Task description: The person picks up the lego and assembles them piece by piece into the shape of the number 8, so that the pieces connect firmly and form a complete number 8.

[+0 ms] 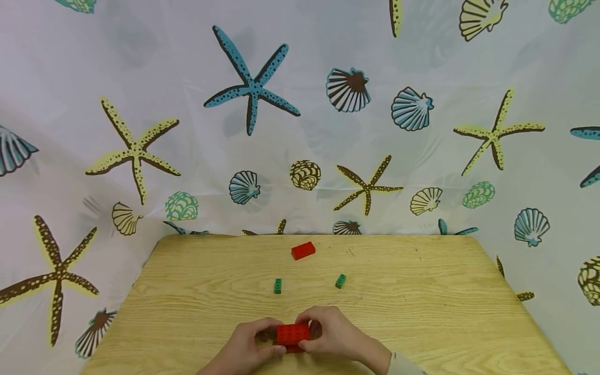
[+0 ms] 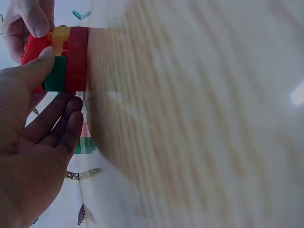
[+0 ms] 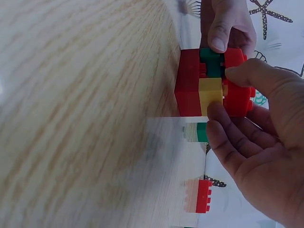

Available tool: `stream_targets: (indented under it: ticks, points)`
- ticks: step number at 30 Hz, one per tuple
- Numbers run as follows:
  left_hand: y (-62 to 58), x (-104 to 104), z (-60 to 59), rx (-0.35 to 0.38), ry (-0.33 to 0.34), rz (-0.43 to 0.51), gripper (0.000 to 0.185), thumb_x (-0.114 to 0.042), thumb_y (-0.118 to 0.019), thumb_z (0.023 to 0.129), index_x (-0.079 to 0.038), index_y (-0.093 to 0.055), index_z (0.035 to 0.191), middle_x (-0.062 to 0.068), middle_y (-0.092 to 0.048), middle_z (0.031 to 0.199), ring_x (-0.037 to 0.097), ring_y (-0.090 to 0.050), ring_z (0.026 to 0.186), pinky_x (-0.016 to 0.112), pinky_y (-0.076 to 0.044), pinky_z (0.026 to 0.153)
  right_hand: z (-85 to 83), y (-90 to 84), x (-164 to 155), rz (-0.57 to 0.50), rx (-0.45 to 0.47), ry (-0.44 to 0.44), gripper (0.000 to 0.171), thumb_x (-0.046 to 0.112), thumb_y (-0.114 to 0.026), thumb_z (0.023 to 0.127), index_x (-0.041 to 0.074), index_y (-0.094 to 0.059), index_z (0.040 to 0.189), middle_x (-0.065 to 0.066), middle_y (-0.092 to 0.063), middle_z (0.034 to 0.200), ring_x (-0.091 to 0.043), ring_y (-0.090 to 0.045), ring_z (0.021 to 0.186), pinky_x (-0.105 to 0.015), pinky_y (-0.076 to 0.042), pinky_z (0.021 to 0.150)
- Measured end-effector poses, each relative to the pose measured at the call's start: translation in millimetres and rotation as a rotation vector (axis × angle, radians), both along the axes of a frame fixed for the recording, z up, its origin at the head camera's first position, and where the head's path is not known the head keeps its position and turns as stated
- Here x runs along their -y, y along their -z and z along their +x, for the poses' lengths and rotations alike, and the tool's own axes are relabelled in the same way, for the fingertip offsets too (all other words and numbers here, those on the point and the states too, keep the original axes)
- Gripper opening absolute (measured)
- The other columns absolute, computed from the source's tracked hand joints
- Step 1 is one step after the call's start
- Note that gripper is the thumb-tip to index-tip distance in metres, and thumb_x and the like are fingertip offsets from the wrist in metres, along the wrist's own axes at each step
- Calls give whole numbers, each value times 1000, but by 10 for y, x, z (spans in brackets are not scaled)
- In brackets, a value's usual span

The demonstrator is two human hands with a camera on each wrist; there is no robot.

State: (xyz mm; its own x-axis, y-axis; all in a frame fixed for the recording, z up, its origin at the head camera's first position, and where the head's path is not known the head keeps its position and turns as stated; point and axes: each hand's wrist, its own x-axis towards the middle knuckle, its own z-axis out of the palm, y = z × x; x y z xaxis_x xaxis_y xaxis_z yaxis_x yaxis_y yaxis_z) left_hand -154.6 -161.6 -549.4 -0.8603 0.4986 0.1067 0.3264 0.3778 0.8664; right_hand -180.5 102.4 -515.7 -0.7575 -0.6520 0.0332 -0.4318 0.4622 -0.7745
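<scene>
A small stack of toy building bricks stands on the table in front of me. Its base is a red brick (image 3: 187,85), with a green brick (image 3: 211,61) and a yellow brick (image 3: 209,97) side by side on it. Above them sits another red brick (image 1: 293,333), studs up; narrow gaps show beneath it in the right wrist view. My left hand (image 1: 248,345) grips the stack's left end, thumb at the green and upper red bricks. At the other end my right hand (image 1: 334,333) pinches the upper red brick, thumb on its near side, a finger alongside the yellow brick.
Farther back on the wooden table (image 1: 211,276) lie a loose red brick (image 1: 303,250) and two small green bricks, one on the left (image 1: 278,286) and one on the right (image 1: 340,281). A curtain (image 1: 300,135) printed with shells and starfish surrounds the table's back and sides.
</scene>
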Motion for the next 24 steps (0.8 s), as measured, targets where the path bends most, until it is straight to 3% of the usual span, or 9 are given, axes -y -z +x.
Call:
stream_targets:
  ticks: [10, 24]
  points:
    - [-7, -30, 17, 10, -5, 1, 36, -37, -81, 94, -21, -72, 126, -2, -77, 116, 7, -70, 98, 30, -59, 86, 17, 10, 1, -21, -23, -14, 26, 12, -84, 88, 15, -74, 112, 9, -71, 96, -3, -61, 78, -16, -52, 71]
    - [-27, -59, 15, -61, -9, -28, 29, -38, -80, 95, -24, -71, 118, -7, -76, 109, 5, -69, 94, 29, -57, 83, 47, -12, 5, -19, -31, -6, 28, 9, -83, 89, 13, -73, 114, 6, -70, 100, -2, -59, 78, -15, -51, 72]
